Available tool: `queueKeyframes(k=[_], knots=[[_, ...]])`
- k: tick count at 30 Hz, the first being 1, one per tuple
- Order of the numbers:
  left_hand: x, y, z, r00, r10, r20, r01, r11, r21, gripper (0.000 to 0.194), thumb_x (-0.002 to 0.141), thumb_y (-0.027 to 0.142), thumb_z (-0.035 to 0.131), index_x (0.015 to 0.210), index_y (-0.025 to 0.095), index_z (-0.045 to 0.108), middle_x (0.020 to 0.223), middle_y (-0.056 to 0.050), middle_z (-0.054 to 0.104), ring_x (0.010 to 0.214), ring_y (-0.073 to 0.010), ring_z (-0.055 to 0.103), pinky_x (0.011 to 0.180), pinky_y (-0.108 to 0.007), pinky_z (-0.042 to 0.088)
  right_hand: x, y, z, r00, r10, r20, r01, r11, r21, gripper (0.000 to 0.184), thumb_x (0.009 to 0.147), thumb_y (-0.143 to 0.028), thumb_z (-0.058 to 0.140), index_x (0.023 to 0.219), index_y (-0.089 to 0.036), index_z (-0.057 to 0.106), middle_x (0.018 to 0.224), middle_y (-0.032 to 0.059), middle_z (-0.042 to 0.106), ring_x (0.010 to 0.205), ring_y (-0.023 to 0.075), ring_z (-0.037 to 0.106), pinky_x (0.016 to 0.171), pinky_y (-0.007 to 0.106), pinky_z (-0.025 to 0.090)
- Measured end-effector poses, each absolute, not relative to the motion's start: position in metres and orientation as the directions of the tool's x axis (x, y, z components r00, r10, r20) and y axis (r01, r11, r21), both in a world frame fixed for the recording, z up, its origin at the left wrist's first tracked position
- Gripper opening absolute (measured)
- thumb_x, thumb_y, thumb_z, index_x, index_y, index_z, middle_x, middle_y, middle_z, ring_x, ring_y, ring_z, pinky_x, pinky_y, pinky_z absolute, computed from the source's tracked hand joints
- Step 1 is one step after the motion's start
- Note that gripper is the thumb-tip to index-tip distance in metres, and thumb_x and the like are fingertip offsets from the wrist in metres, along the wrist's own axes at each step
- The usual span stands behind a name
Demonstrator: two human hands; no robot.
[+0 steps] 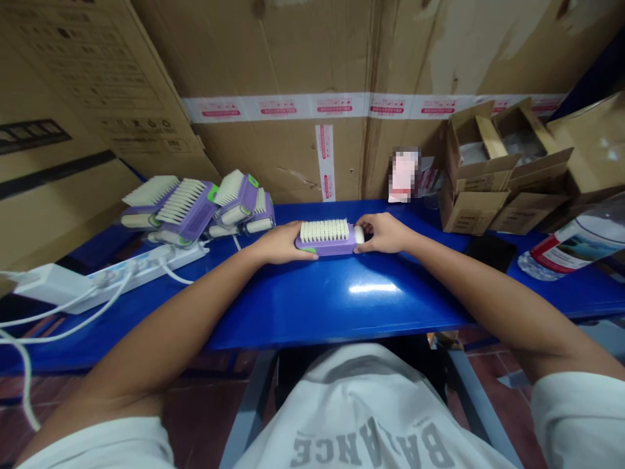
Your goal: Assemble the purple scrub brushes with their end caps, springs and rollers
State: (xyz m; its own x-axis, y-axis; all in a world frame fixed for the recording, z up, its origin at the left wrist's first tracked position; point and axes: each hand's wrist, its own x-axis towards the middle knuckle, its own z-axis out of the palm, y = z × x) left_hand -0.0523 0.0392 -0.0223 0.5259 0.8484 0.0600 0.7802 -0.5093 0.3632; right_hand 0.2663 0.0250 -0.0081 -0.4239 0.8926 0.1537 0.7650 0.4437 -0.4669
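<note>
A purple scrub brush (pixel 329 248) with white bristles and a green tab lies level at the middle of the blue table (pixel 303 299), bristles facing up. Its left end is gripped by my left hand (pixel 282 243), fingers behind and thumb along the front. At the brush's other end, my right hand (pixel 385 233) pinches around a white rounded piece (pixel 360 235), thumb in front and fingers curled behind. Whether that piece is fixed to the brush I cannot tell. To the left, several similar purple brushes (pixel 188 207) lie piled together.
A white power strip (pixel 141 270) with plugged cables lies at the left. Open cardboard boxes (pixel 476 176), a dark flat item (pixel 491 253) and a tilted water bottle (pixel 569 244) are at the right. A taped cardboard wall (pixel 278 150) stands behind the table.
</note>
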Motion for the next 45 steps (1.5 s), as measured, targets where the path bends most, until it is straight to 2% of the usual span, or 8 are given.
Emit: queueKeyframes(k=[18, 26, 32, 39, 45], knots=[[-0.053, 0.040, -0.024, 0.528, 0.846, 0.080, 0.772, -0.517, 0.369, 0.092, 0.072, 0.070, 0.083, 0.147, 0.021, 0.064, 0.149, -0.018, 0.070, 0.137, -0.0429, 0.068, 0.117, -0.053, 0.054, 0.269, 0.028, -0.009, -0.440, 0.887, 0.143, 0.753, 0.451, -0.480, 0.058, 0.069, -0.033, 0.100, 0.119, -0.014, 0.078, 0.105, 0.0096, 0.085, 0.095, 0.0278, 0.081, 0.088, 0.040, 0.064], [-0.053, 0.041, -0.024, 0.533, 0.843, 0.072, 0.774, -0.520, 0.360, 0.094, 0.072, 0.071, 0.083, 0.149, 0.022, 0.062, 0.151, -0.017, 0.068, 0.139, -0.0415, 0.067, 0.118, -0.051, 0.053, 0.271, 0.031, -0.014, -0.467, 0.872, 0.145, 0.737, 0.475, -0.482, 0.071, 0.071, -0.034, 0.099, 0.133, -0.012, 0.073, 0.116, 0.0135, 0.083, 0.104, 0.0302, 0.080, 0.097, 0.044, 0.064], [-0.052, 0.040, -0.023, 0.532, 0.844, 0.066, 0.777, -0.518, 0.357, 0.095, 0.073, 0.072, 0.082, 0.151, 0.022, 0.061, 0.152, -0.017, 0.068, 0.141, -0.0407, 0.066, 0.120, -0.051, 0.052, 0.273, 0.034, -0.018, -0.498, 0.850, 0.173, 0.689, 0.509, -0.515, 0.083, 0.071, -0.033, 0.099, 0.145, -0.014, 0.066, 0.137, 0.0184, 0.078, 0.114, 0.0329, 0.079, 0.105, 0.051, 0.063], [-0.053, 0.040, -0.023, 0.529, 0.846, 0.060, 0.777, -0.512, 0.366, 0.097, 0.072, 0.072, 0.082, 0.151, 0.021, 0.061, 0.153, -0.018, 0.067, 0.141, -0.0413, 0.066, 0.120, -0.051, 0.052, 0.276, 0.036, -0.022, -0.528, 0.827, 0.194, 0.640, 0.537, -0.550, 0.082, 0.073, -0.034, 0.098, 0.146, -0.016, 0.065, 0.136, 0.0174, 0.077, 0.116, 0.0327, 0.078, 0.107, 0.053, 0.062], [-0.054, 0.040, -0.024, 0.537, 0.840, 0.080, 0.765, -0.525, 0.374, 0.093, 0.072, 0.072, 0.083, 0.150, 0.024, 0.062, 0.151, -0.016, 0.069, 0.139, -0.0411, 0.067, 0.118, -0.051, 0.053, 0.276, 0.036, -0.022, -0.530, 0.824, 0.199, 0.647, 0.544, -0.534, 0.083, 0.072, -0.034, 0.098, 0.146, -0.017, 0.064, 0.133, 0.0164, 0.078, 0.113, 0.0324, 0.078, 0.107, 0.054, 0.062]])
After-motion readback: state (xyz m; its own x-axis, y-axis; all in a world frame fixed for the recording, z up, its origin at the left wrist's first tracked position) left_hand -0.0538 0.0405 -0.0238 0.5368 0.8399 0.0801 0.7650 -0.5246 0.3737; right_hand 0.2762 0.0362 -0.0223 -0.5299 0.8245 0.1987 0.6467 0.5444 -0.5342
